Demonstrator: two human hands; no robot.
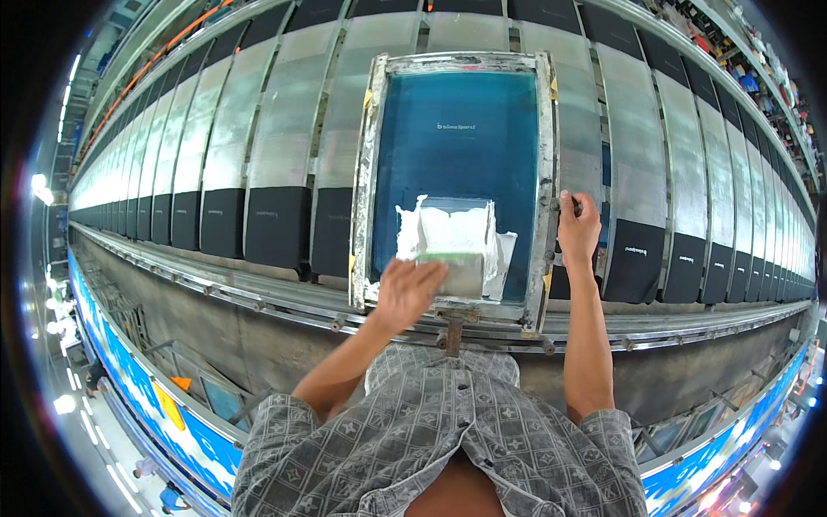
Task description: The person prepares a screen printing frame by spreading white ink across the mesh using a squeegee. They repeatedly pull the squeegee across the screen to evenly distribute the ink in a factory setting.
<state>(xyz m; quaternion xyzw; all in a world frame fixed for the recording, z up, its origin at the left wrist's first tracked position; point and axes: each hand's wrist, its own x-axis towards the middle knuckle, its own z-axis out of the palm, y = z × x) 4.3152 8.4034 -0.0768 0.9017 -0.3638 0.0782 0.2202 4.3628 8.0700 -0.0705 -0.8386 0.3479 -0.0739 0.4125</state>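
Observation:
A screen printing frame (544,121) with a blue mesh (457,164) lies in front of me, a small pale print design in its upper part. Thick white ink (457,226) covers the near part of the mesh, its edges ragged. My left hand (407,291), slightly blurred, is closed on the left end of a squeegee (459,277), which stands in the frame just nearer than the ink. At the frame's right rail, my right hand (579,231) has its fingers curled; whatever they pinch there is too small to make out.
Long pale printing boards (289,112) run in a row to both sides, with black fabric pieces (277,226) on their near ends. A metal rail (284,297) passes between me and the boards. Blue printed panels (155,396) stand low at the left.

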